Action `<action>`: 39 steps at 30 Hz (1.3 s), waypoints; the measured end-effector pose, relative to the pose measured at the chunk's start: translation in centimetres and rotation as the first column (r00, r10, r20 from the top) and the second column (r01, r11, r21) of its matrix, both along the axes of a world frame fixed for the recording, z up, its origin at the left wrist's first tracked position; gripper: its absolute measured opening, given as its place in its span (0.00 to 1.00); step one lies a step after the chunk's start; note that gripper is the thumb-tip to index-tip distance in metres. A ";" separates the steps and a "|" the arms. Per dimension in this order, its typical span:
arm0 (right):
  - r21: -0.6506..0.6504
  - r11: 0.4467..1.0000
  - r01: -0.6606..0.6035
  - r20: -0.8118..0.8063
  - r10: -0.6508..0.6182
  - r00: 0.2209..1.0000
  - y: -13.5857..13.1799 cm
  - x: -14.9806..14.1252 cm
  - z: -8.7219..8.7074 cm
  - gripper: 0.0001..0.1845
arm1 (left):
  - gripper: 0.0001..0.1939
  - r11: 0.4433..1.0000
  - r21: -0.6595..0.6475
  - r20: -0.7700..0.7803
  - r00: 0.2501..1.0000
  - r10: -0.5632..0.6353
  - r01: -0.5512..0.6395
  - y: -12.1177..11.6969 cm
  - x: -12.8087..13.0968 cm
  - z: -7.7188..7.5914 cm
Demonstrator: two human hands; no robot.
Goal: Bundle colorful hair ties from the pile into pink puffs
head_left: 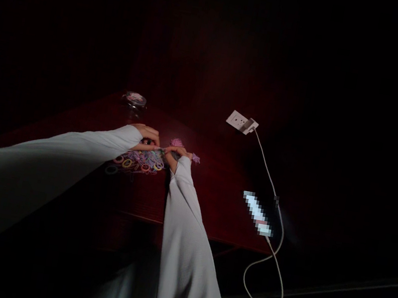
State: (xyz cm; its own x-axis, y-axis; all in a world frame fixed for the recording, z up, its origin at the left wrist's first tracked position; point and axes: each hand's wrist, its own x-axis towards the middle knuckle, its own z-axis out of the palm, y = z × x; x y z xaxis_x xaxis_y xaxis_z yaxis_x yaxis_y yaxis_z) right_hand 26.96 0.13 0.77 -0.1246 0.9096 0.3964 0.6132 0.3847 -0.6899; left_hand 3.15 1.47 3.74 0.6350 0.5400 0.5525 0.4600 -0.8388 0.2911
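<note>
A pile of small colourful hair ties [145, 165], with pink, yellow and purple rings among them, lies on the dark red table [208, 206]. My left hand [148, 135] is over the far side of this pile, its fingers bent and its fingertips pointing right. Close beside it, my right hand [177, 153] has its fingers curled at the pile's right edge. The fingertips of both hands nearly meet; whatever is pinched there is too small and dark to tell. Just beyond my right hand sits a pink bunch [176, 142], and a purple bunch [196, 159] shows at its right.
At the far left of the table stands a round clear container [135, 100]. A white socket plate with a charger [242, 122] is at the back right. Its white cable [269, 173] hangs in loops past a lit, blurred-out phone [257, 213]. The surroundings are very dark.
</note>
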 end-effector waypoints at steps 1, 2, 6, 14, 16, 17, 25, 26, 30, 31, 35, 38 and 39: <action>0.005 1.000 0.021 -0.010 -0.021 1.000 -0.1 0.0 0.0 0.06 | 0.14 1.000 -0.009 -0.002 1.000 -0.007 0.007 0.0 0.0 0.0; 0.011 0.998 0.056 -0.029 -0.055 0.998 -0.1 -0.1 0.0 0.06 | 0.14 1.000 -0.021 -0.004 1.000 -0.015 0.014 -0.1 0.0 0.1; -0.027 0.940 0.339 -0.127 -0.340 0.932 -0.5 -0.1 0.8 0.06 | 0.14 0.999 -0.041 0.007 1.000 -0.004 0.004 -0.2 -0.1 0.3; -0.061 0.717 0.695 -0.044 -0.697 0.715 -1.6 2.2 2.5 0.09 | 0.14 0.997 0.005 -0.022 0.997 0.074 -0.074 -0.4 -0.2 0.1; -0.068 0.693 0.718 -0.007 -0.720 0.694 -1.3 2.7 2.4 0.09 | 0.14 0.997 0.012 -0.027 0.997 0.079 -0.078 -0.5 -0.2 0.0; -0.067 0.682 0.728 0.015 -0.729 0.684 -1.1 3.0 2.3 0.09 | 0.14 0.997 0.016 -0.027 0.997 0.079 -0.078 -0.6 -0.2 0.0; -0.086 0.707 0.702 0.084 -0.697 0.713 -0.3 5.2 1.7 0.12 | 0.15 0.996 0.018 -0.039 0.996 0.086 -0.085 -1.0 -0.1 0.5; -0.087 0.710 0.699 0.067 -0.696 0.715 -0.3 5.3 1.6 0.13 | 0.15 0.997 0.016 -0.036 0.996 0.082 -0.082 -0.9 -0.1 0.5; -0.052 0.709 0.704 -0.011 -0.705 0.709 -0.2 5.2 1.4 0.19 | 0.15 0.995 0.000 -0.028 0.995 0.098 -0.098 -0.5 -0.2 0.3; -0.023 0.723 0.691 -0.027 -0.691 0.722 -0.1 4.9 1.4 0.20 | 0.15 0.994 0.000 -0.023 0.993 0.113 -0.113 -0.4 -0.2 0.3; 0.104 0.900 0.424 0.020 -0.428 0.904 -0.3 3.2 1.6 0.17 | 0.15 0.986 0.022 -0.009 0.986 0.166 -0.166 -0.2 -0.3 0.2; 0.144 0.988 0.048 0.123 -0.066 0.990 -0.8 1.7 1.6 0.16 | 0.17 0.980 0.034 -0.001 0.981 0.194 -0.194 -0.3 -0.2 0.2; 0.137 0.990 -0.037 0.146 0.016 0.989 -1.0 1.4 1.6 0.16 | 0.17 0.979 0.034 0.003 0.980 0.200 -0.200 -0.4 -0.2 0.2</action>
State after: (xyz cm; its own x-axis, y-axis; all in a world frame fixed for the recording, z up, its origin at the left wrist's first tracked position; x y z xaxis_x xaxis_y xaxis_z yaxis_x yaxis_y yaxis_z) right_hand 28.31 -0.83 2.37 -0.2133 0.8425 0.4947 0.6909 0.4881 -0.5334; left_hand 2.97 1.08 3.96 0.5165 0.6373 0.5720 0.6197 -0.7391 0.2639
